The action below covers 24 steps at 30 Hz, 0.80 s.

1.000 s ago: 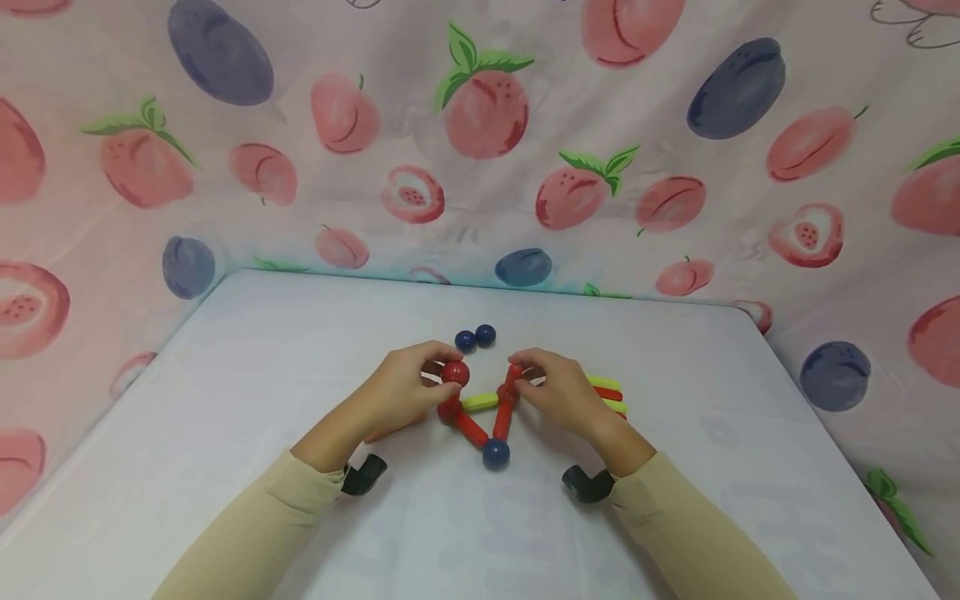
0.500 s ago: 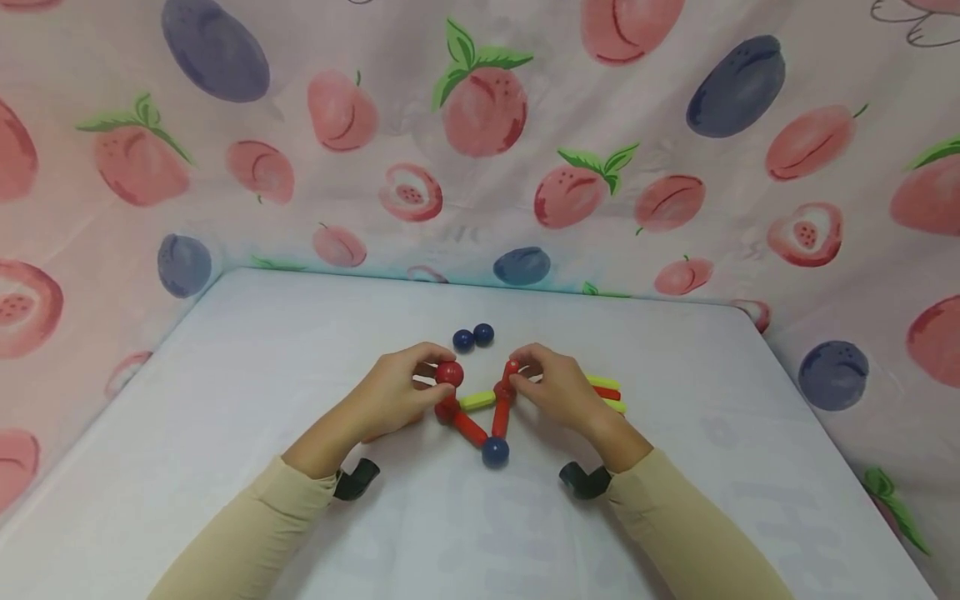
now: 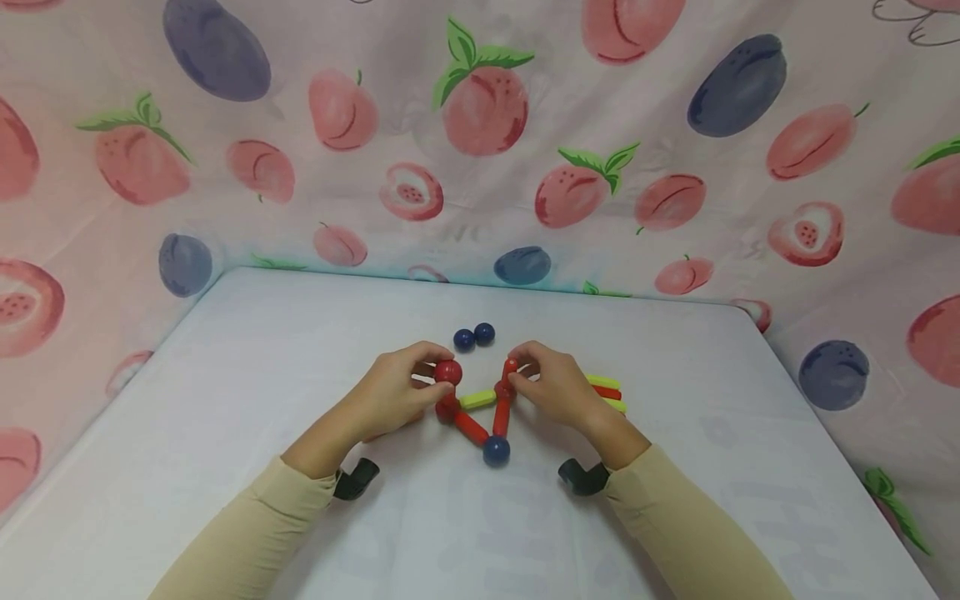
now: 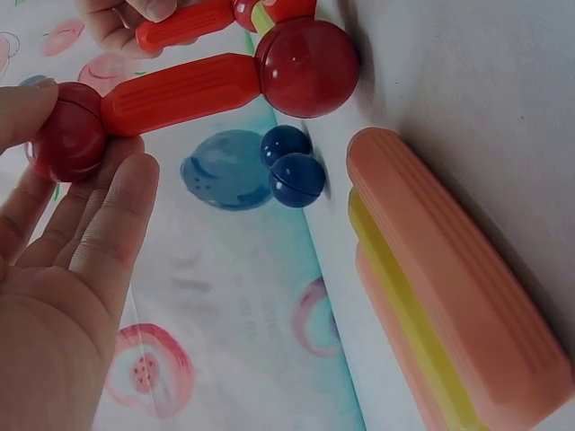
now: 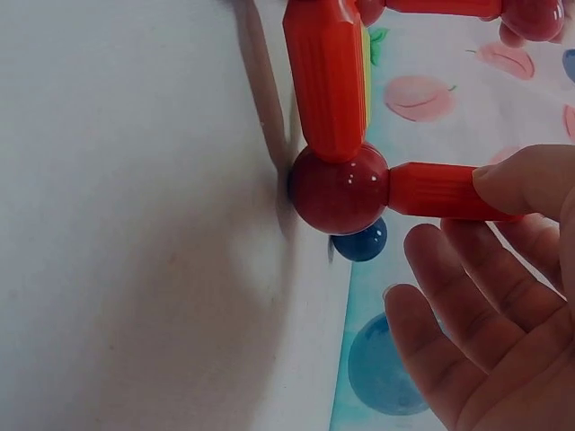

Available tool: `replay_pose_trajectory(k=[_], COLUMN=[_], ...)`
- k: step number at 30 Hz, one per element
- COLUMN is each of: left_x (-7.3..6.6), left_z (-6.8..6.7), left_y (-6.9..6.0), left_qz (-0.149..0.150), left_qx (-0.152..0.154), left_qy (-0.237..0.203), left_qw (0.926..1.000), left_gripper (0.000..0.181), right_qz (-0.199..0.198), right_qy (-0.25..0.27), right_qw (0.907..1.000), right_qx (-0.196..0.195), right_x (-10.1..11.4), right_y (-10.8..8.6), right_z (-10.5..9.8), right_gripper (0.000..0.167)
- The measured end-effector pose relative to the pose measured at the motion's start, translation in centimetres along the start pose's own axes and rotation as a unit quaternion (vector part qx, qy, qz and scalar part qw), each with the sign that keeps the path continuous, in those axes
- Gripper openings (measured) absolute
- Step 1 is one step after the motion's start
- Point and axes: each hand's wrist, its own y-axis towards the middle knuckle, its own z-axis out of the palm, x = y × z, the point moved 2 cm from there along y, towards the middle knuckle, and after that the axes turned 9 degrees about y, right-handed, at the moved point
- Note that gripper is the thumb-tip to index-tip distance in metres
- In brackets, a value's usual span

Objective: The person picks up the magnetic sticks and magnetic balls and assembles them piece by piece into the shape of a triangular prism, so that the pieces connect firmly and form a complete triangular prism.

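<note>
My left hand (image 3: pixel 393 387) pinches a red ball (image 3: pixel 448 372) between thumb and fingers. That ball tops an upright red magnetic stick (image 4: pixel 184 92), whose lower end meets another red ball (image 4: pixel 308 67) on the table. With thumb and fingers, my right hand (image 3: pixel 558 387) pinches a second upright red stick (image 5: pixel 445 190), standing on a red ball (image 5: pixel 340 189). A yellow stick (image 3: pixel 478 401) joins the two lower red balls. Two more red sticks (image 3: pixel 472 429) run from them to a blue ball (image 3: pixel 496 451) in front, forming a triangle.
Two blue balls (image 3: pixel 474 337) lie together behind the hands. Yellow and red sticks (image 3: pixel 606 392) lie beyond the right hand. Orange-looking sticks (image 4: pixel 449 260) with a yellow one (image 4: pixel 404 314) between them lie by the left hand. A fruit-print cloth (image 3: pixel 480 208) rises behind the table.
Both hands have shifted slightly left in the head view. The upright right stick's top end now shows more. Both grips stay the same.
</note>
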Motion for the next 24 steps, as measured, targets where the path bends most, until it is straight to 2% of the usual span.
replay_pose_trajectory(k=[8, 14, 20, 24], left_x=[0.0, 0.0, 0.0, 0.0], left_z=[-0.1, -0.1, -0.2, -0.2], left_y=[0.0, 0.0, 0.0, 0.0], left_qz=[0.002, 0.006, 0.009, 0.008], left_qx=[-0.001, -0.002, -0.004, 0.0], left_qy=[-0.001, -0.004, 0.001, 0.002], left_qw=[1.0, 1.0, 1.0, 1.0], left_gripper=[0.039, 0.039, 0.041, 0.042], right_qz=[0.041, 0.024, 0.0, -0.001], right_qy=[0.002, 0.002, -0.034, -0.073], right_qw=[0.999, 0.9993, 0.9986, 0.9953], right_qx=[0.018, 0.028, 0.041, 0.063], right_x=[-1.0, -1.5, -1.0, -0.9], right_y=[0.1, 0.3, 2.6, 4.8], right_z=[0.3, -0.9, -2.8, -2.9], right_gripper=[0.03, 0.034, 0.04, 0.045])
